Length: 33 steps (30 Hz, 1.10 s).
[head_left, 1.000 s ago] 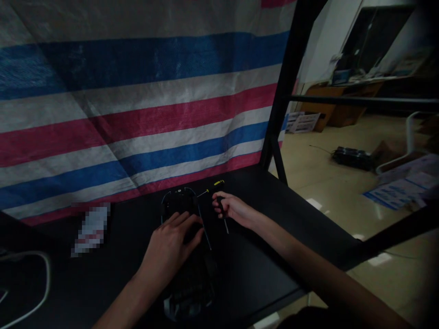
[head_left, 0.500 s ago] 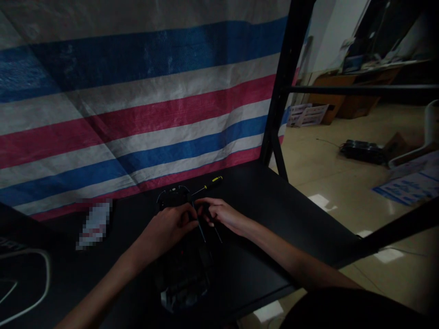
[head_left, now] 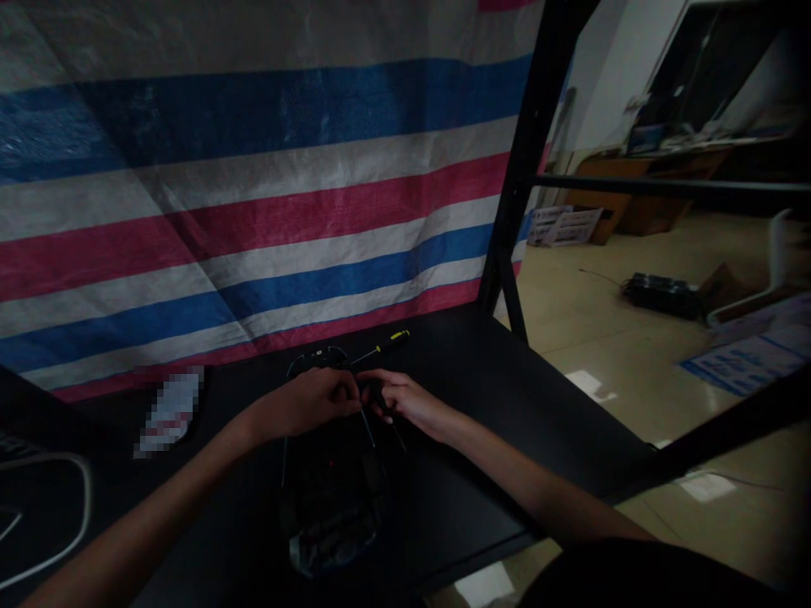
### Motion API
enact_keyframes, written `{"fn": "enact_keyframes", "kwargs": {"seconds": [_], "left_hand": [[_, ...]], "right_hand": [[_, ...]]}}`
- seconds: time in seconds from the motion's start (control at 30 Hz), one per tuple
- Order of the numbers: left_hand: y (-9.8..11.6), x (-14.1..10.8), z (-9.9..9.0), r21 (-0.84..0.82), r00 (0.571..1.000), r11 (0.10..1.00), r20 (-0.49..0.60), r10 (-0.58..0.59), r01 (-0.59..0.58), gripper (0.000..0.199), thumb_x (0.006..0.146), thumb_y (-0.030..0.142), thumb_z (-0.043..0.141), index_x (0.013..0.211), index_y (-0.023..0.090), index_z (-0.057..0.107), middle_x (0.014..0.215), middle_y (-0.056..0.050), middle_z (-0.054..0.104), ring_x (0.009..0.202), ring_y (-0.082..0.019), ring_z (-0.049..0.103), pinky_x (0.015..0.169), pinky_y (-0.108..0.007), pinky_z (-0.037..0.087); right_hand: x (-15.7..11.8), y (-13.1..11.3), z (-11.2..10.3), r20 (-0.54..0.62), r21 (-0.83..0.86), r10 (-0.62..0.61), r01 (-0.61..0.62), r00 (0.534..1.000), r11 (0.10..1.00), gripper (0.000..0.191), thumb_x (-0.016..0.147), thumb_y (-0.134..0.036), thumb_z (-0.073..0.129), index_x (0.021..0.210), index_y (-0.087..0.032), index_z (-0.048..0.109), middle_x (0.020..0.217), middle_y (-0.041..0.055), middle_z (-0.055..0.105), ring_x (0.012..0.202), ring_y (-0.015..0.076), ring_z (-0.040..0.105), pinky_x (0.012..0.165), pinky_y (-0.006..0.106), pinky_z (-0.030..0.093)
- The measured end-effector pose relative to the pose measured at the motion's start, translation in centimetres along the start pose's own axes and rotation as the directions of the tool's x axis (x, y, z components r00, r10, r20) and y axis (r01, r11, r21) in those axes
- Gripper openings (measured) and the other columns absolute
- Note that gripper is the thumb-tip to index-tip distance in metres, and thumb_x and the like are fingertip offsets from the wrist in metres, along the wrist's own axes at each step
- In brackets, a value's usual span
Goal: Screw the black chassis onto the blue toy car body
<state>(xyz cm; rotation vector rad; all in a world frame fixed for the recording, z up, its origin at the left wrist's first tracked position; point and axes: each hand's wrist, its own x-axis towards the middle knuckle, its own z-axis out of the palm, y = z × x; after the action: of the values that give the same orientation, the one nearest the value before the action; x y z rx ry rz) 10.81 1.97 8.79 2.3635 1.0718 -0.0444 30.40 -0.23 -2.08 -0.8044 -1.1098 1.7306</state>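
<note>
A dark toy car chassis (head_left: 329,498) lies lengthwise on the black tabletop, its details lost in the dim light. Over its far part, my left hand (head_left: 320,397) is closed, thumb and fingertips pinched together at the right edge. Whatever sits in that pinch is too dark to name. Close beside it, my right hand (head_left: 402,401) has curled fingers, and a thin metal rod (head_left: 399,437) sticks out below them; its other end is hidden. Beyond both hands a black and yellow screwdriver (head_left: 393,342) rests on the tabletop, its shaft pointing toward the chassis.
A striped tarp (head_left: 266,219) hangs behind the table (head_left: 469,498). At the left lie a blurred-out pale item (head_left: 170,414) and a white looped outline (head_left: 85,498). A black metal frame (head_left: 507,211) rises at the right, with boxes and a black device (head_left: 662,295) on the floor beyond.
My left hand has shifted slightly up and away along the chassis, its fingertips closer to my right hand. The view has tilted a little; my right hand stays nearly in place.
</note>
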Motion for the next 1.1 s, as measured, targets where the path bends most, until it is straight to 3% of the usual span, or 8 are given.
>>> {"fn": "enact_keyframes", "kwargs": {"seconds": [0.13,0.53,0.8,1.1], "left_hand": [[-0.1,0.1,-0.1,-0.005,1.000,1.000,0.006,0.018,-0.018,0.028,0.094,0.042,0.056,0.095,0.018,0.071,0.075,0.000,0.067,0.067,-0.017,0.060,0.060,-0.026,0.040],[0.0,-0.2,0.6,0.088,0.990,0.995,-0.133,0.057,-0.045,0.019,0.097,0.041,0.060,0.101,0.025,0.070,0.073,0.003,0.061,0.066,-0.016,0.059,0.059,-0.027,0.035],[-0.2,-0.2,1.0,0.189,0.962,0.967,-0.181,0.203,-0.168,0.015,0.100,0.038,0.060,0.099,0.025,0.068,0.101,0.000,0.070,0.091,-0.021,0.068,0.075,-0.030,0.043],[0.1,0.0,1.2,0.243,0.967,0.956,-0.150,0.205,-0.165,0.021,0.105,0.035,0.049,0.099,0.022,0.064,0.104,-0.003,0.068,0.093,-0.022,0.069,0.079,-0.033,0.049]], "right_hand": [[-0.1,0.1,-0.1,0.011,-0.002,-0.002,0.002,1.000,1.000,0.059,0.058,-0.014,0.049,0.113,-0.018,0.070,0.085,0.0013,0.068,0.062,0.0115,0.054,0.050,0.023,0.035],[-0.2,0.0,-0.2,0.019,-0.003,0.000,0.000,1.000,1.000,0.060,0.058,-0.013,0.050,0.115,-0.018,0.068,0.082,0.0001,0.066,0.062,0.0118,0.054,0.051,0.024,0.038],[-0.1,0.2,-0.3,0.016,-0.001,-0.009,0.009,1.000,1.000,0.060,0.058,-0.012,0.049,0.115,-0.017,0.068,0.078,-0.0004,0.063,0.062,0.0124,0.054,0.051,0.025,0.037],[-0.4,-0.3,0.0,0.008,0.018,0.006,-0.006,1.000,1.000,0.057,0.057,-0.011,0.049,0.110,-0.017,0.070,0.079,0.0005,0.064,0.062,0.0122,0.053,0.052,0.025,0.035]]}}
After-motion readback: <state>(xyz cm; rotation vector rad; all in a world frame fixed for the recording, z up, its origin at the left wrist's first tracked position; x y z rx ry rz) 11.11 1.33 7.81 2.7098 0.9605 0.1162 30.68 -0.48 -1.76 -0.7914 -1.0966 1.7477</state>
